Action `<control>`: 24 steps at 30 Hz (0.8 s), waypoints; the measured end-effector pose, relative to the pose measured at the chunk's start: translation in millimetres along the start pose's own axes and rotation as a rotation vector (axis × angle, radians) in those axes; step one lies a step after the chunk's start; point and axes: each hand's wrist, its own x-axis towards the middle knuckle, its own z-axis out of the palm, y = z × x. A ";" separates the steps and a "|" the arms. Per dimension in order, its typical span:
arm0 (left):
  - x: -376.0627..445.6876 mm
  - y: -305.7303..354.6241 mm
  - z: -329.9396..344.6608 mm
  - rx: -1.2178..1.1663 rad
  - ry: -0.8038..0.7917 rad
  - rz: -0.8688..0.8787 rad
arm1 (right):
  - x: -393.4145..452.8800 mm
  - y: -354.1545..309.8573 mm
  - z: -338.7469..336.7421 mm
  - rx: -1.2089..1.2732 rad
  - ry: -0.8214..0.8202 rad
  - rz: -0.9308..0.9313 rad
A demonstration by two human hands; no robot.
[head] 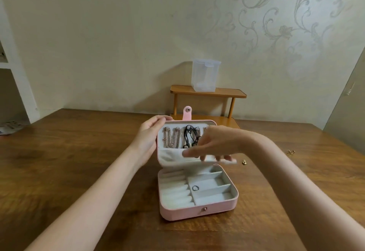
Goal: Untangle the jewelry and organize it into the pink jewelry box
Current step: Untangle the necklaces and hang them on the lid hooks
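The pink jewelry box (pixel 199 211) sits open in the middle of the wooden table, its lid (pixel 169 156) standing upright. My left hand (pixel 148 138) grips the lid's left edge. Silvery chains (pixel 171 138) and a black cord necklace (pixel 187 136) hang inside the lid above a fabric pocket. My right hand (pixel 215 144) is in front of the lid's right half, fingers stretched out and blurred over the pocket's rim; it hides the hooks there. A small dark ring (pixel 195 188) lies in one compartment of the grey-lined base.
Two small gold pieces (pixel 244 162) (pixel 291 152) lie on the table to the right of the box. Behind it stands a small wooden shelf (pixel 233 93) carrying a clear plastic container (pixel 205 75), against the wall.
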 end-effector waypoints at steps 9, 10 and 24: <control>-2.8 -0.8 2.0 0.043 -0.024 0.022 | 47.2 19.5 45.3 0.363 1.005 -0.042; -3.0 -0.8 2.0 0.043 -0.024 0.026 | 51.3 14.8 47.6 0.375 1.043 -0.028; -3.4 -7.6 -2.7 0.073 0.013 0.040 | 74.1 1.9 73.6 0.699 0.967 0.260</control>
